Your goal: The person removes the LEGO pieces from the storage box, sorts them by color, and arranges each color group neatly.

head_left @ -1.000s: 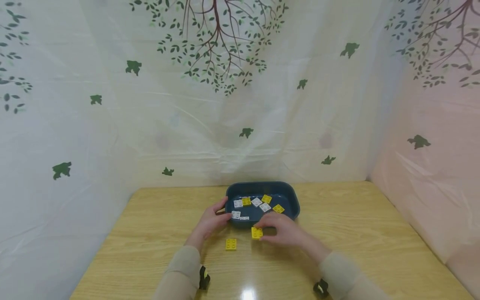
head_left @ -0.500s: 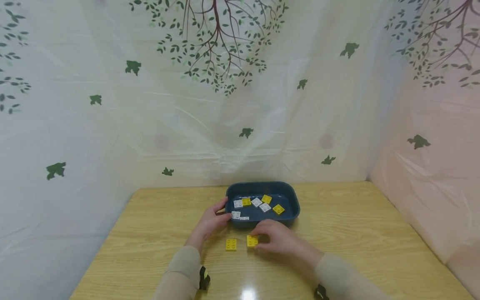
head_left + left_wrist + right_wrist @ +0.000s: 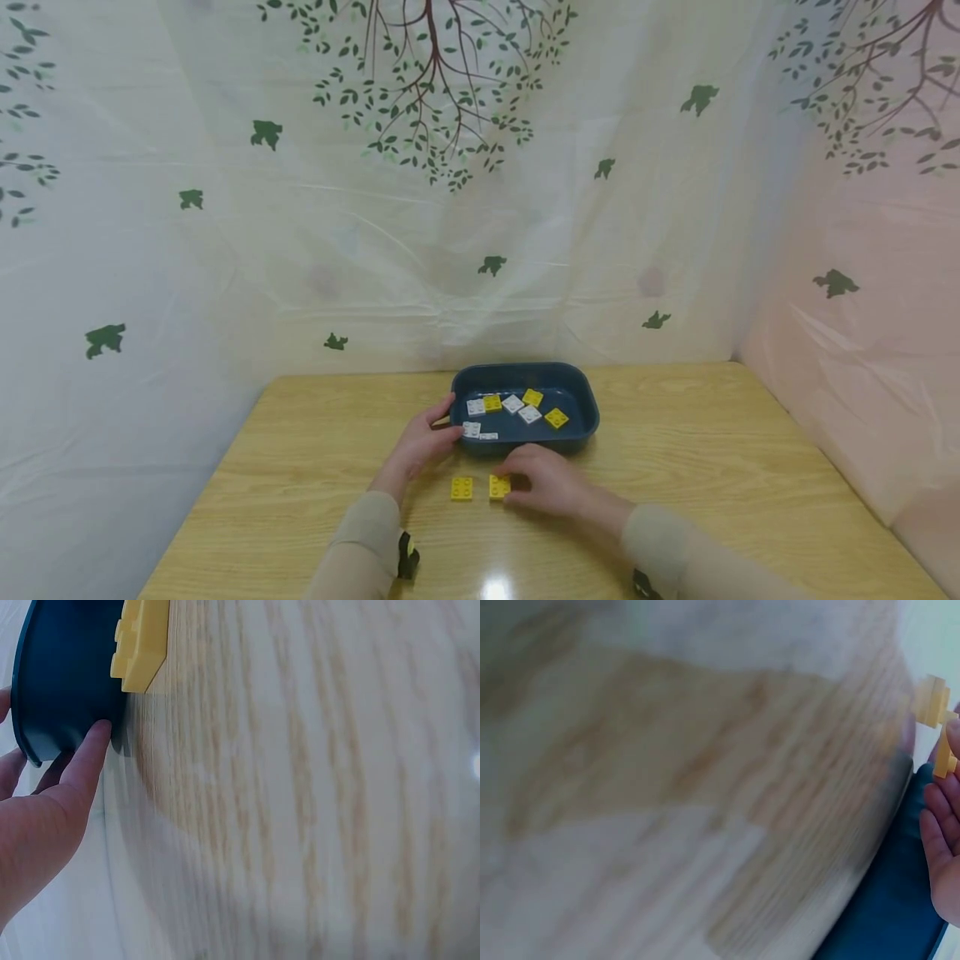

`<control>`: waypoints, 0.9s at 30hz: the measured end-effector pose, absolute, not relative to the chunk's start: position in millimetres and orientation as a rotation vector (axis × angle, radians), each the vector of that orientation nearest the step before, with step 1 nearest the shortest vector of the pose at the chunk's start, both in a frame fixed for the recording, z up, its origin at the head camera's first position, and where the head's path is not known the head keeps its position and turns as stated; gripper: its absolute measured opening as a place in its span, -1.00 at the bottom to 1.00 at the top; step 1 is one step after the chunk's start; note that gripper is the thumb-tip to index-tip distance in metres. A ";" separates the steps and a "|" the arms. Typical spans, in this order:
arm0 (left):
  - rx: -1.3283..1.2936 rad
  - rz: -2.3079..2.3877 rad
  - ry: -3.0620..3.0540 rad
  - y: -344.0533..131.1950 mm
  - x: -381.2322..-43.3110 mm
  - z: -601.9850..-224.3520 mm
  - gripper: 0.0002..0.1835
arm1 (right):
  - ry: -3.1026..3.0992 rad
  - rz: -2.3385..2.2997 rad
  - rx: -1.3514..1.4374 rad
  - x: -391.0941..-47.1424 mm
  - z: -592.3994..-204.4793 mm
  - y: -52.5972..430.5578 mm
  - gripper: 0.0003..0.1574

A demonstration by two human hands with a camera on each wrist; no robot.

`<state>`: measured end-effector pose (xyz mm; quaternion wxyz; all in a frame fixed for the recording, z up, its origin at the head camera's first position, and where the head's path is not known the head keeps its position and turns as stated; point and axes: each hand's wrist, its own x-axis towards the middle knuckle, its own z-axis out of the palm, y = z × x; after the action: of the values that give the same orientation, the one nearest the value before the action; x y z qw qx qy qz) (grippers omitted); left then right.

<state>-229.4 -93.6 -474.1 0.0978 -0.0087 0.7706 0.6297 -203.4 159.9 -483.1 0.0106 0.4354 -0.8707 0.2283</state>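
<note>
In the head view, a dark blue tray [image 3: 525, 448] stands near the back of the table. My left hand [image 3: 422, 446] holds its left end; the left wrist view shows a fingertip [image 3: 99, 733] against the tray's wall. My right hand [image 3: 551, 482] pinches a yellow building brick [image 3: 498, 487] between thumb and fingers, low over the table in front of the tray. A second yellow brick [image 3: 462, 488] lies flat just to its left, with a small gap between them. Whether the pinched brick touches the table, I cannot tell.
Several bricks lie in the tray, among them a white brick [image 3: 529, 415] and a yellow brick [image 3: 556, 418]. The wooden table [image 3: 712, 467] runs back to a hanging sheet [image 3: 390, 250] with leaf prints. Another sheet [image 3: 847, 375] borders the right side.
My right hand has brought its yellow brick left and toward me, away from the tray's front edge, to beside the other yellow brick. The left hand and tray have stayed in place.
</note>
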 end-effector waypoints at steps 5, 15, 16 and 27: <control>-0.031 1.858 2.277 -94.1 -229.0 -473.6 -0.26 | -2.667 0.707 1.374 -204.2 -486.5 157.8 -0.56; -0.039 1.846 2.287 -94.8 -231.8 -475.1 -0.26 | -2.762 0.687 1.333 -207.2 -489.4 154.6 -0.57; -0.034 1.847 2.285 -95.1 -232.3 -475.0 -0.26 | -2.762 0.684 1.334 -207.2 -489.3 154.0 -0.57; 0.014 1.848 2.280 -97.4 -234.8 -474.2 -0.26 | -2.751 0.685 1.326 -207.2 -489.1 143.6 -0.57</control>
<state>-234.8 -97.4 -474.2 0.1031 0.0047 0.7729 0.6261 -207.2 143.6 -489.1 0.0060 0.4237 -0.8789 0.2190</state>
